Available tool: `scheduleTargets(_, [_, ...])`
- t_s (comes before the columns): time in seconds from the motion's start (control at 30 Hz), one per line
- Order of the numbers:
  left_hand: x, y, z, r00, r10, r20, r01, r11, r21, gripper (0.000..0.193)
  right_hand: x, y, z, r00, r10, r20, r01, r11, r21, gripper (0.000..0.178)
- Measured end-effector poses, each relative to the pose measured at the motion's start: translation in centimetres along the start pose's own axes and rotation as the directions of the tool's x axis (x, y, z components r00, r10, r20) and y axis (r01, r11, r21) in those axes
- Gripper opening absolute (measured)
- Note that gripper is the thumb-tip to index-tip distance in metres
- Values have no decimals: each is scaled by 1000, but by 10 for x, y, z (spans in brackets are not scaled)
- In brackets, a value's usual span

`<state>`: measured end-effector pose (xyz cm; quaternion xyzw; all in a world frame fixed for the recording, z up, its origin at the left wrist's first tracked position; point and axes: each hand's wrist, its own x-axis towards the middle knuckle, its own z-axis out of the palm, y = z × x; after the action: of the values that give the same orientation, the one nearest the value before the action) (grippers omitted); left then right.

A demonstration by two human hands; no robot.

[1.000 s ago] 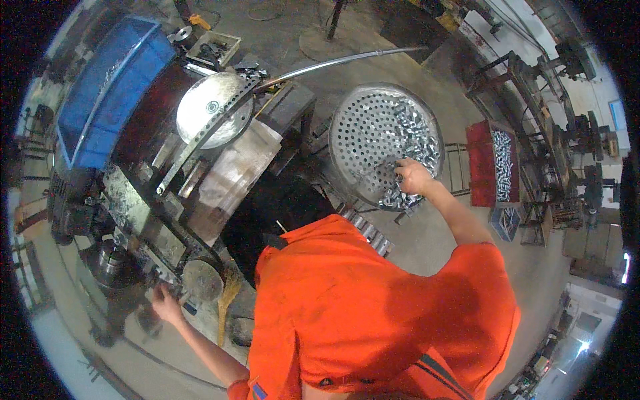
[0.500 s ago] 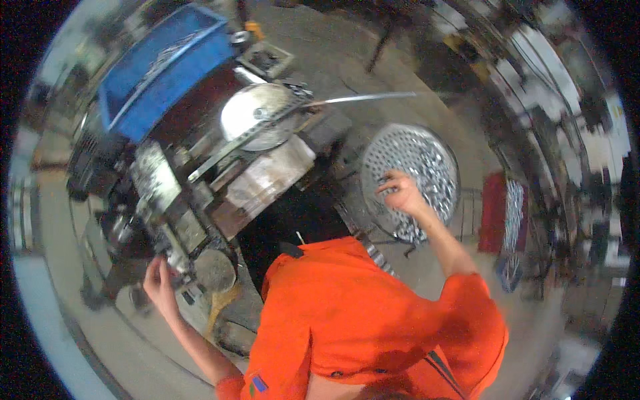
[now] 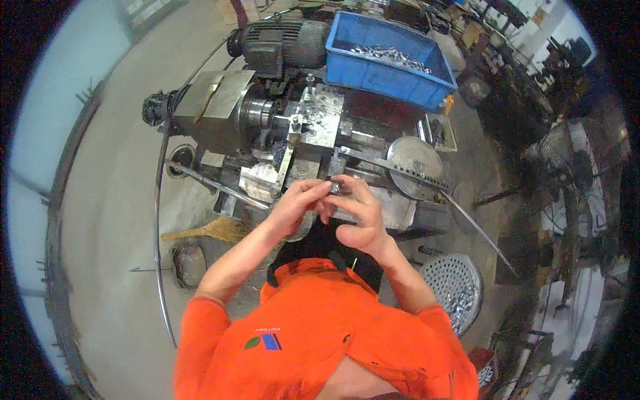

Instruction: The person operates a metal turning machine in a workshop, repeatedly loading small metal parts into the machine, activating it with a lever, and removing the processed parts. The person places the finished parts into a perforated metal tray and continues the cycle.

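To my right, a round perforated metal tray (image 3: pixel 441 270) carries loose shiny metal pieces (image 3: pixel 463 304), some holes bare; ahead of me, a blue bin (image 3: pixel 387 79) holds scattered metal bits (image 3: pixel 393 57).

small held part (image 3: pixel 335 189): metal, grey, with a bright glint.
bin (image 3: pixel 387 81): plastic, blue, smooth, faintly glossy walls.
loose pieces in bin (image 3: pixel 393 57): bare metal, shiny.
motor (image 3: pixel 287 43): metal, grey, ribbed casing, dull.
spindle (image 3: pixel 257 112): turned metal, smooth, polished rings.
machine block (image 3: pixel 321 119): metal, pale top, mottled with dark stains.
disc (image 3: pixel 415 165): metal, pale, smooth, softly reflective.
perforated strip (image 3: pixel 393 165): metal, flat, dull grey.
round tray (image 3: pixel 441 272): metal, perforated, satin grey.
pieces in tray (image 3: pixel 465 303): metal, bright, glinting.
broom head (image 3: pixel 225 229): straw-like fibre, rough, matt.
shirt (image 3: pixel 313 320): cloth, orange, matt, creased.
floor (image 3: pixel 113 180): matt, grey-beige, fairly smooth.
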<state>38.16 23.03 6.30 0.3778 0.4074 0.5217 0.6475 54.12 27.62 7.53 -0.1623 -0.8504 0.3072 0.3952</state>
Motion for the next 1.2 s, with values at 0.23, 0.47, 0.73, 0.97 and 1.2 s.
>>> scheduleTargets(0.23, [-6, 27, -19, 997, 79, 8, -60, 682, 729, 30, 19, 0, 3, 976, 56, 212, -42, 997, -67, 30])
scheduleTargets(0.47, [-50, 68, -88, 984, 165, -71, -37, 574, 818, 29, 86, 22, 26, 945, -176, 276, 217, 968, -128, 25])
scheduleTargets(0.73, [-213, 78, -207, 653, 446, -612, 723, -128, 679, 34, 188, 102, 98, 892, 98, 440, 218, 761, -611, 19])
scheduleTargets(0.97, [-267, 4, -212, 473, 399, -785, 766, 255, 591, 34, 205, 100, 114, 853, 315, 417, -90, 875, -476, 18])
scheduleTargets(1.2, [-252, 3, -239, 394, 442, -806, 885, 54, 463, 27, 209, 108, 124, 921, 300, 247, -184, 896, -403, 21])
